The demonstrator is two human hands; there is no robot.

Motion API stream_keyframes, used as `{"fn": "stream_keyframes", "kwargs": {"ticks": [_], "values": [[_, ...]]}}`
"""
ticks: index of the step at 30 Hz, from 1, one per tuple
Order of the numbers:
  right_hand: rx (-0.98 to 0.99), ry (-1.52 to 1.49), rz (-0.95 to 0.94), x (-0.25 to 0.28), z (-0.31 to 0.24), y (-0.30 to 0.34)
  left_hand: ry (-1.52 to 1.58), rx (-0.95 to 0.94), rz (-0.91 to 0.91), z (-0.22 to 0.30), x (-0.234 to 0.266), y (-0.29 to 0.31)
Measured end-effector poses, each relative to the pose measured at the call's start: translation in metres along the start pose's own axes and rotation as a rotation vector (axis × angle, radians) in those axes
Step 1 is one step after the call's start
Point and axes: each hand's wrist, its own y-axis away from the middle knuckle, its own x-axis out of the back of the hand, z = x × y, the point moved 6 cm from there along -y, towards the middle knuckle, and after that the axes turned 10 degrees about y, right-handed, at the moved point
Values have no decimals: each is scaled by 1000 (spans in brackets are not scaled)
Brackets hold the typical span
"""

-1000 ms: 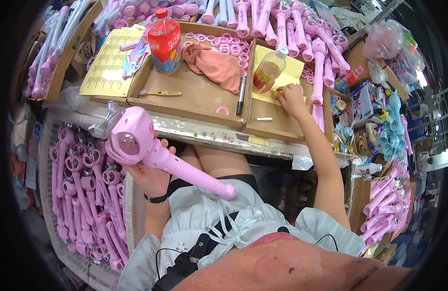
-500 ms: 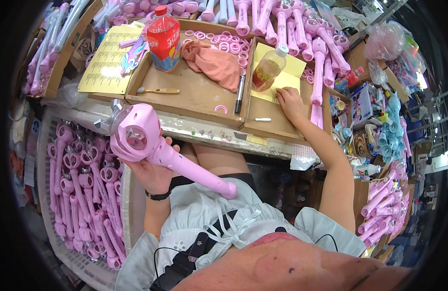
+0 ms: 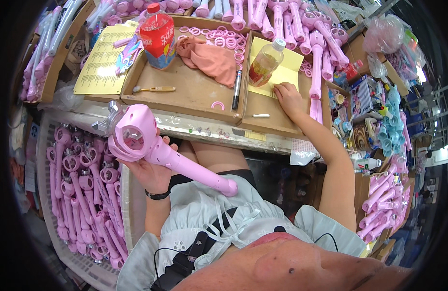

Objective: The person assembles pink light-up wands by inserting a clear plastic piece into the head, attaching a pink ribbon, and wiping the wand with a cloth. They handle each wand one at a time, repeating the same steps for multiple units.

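Observation:
A pink toy wand [image 3: 187, 172] with a faceted ring head and a silvery piece at its tip lies across my left hand [image 3: 153, 175]. My fingers are wrapped round it just below the head, and its handle end reaches over my lap. My right hand [image 3: 289, 99] rests with its fingers laid on a yellow sheet [image 3: 288, 64] in the right cardboard tray [image 3: 267, 126], holding nothing I can see. Beside that hand a clear bottle [image 3: 266, 63] of yellowish drink leans, and a small white stick [image 3: 261, 115] lies nearer me.
The left tray [image 3: 185, 107] holds a red-labelled bottle [image 3: 157, 39], an orange cloth [image 3: 207, 58], pink rings [image 3: 217, 105], a brush [image 3: 153, 89] and a marker [image 3: 237, 89]. A basket [image 3: 44, 194] of pink wands stands at left. More wands [image 3: 287, 24] pile up behind the trays.
The view has shifted slightly, so the table things sit a little higher and further left. Both hands keep their places, the left with the wand.

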Motion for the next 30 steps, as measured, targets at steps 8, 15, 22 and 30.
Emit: {"fn": "stream_keyframes", "kwargs": {"ticks": [8, 15, 22, 30], "values": [[-102, -151, -51, -4, 7, 1, 7, 10, 19, 0, 1, 1], [-69, -185, -108, -3, 4, -1, 28, -3, 37, 0, 4, 1], [-124, -238, -200, -7, 7, -2, 3, 3, 50, -3, 4, 0], [-9, -201, -113, -4, 0, -5, 19, 2, 90, -2, 7, -1]]}}
